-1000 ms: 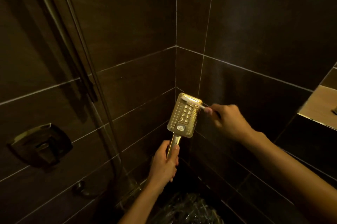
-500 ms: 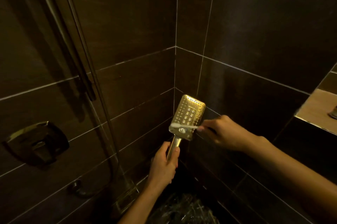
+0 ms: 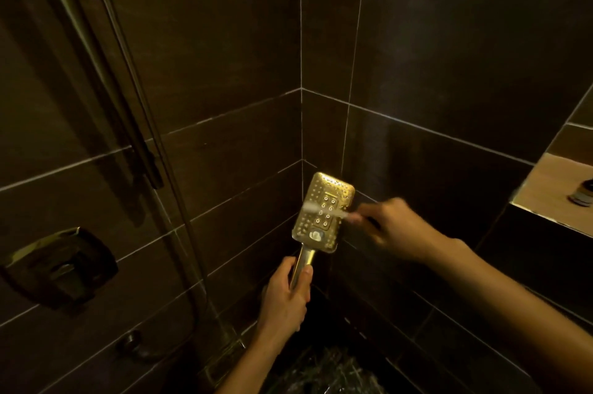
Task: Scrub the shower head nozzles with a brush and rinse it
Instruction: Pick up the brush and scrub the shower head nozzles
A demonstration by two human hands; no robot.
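Up from the lower edge of the shower head (image 3: 331,185) to mid-face went the brush (image 3: 316,209), right hand (image 3: 398,228) pinching it, left hand (image 3: 287,295) gripping the handle (image 3: 304,260); I reckon scrubbing's underway, rinse undone.

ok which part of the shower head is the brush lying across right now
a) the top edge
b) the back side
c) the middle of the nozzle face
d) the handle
c: the brush, pinched in the right hand, lies crosswise over the middle rows of the shower head face, below the top edge, while the left hand grips the handle underneath.
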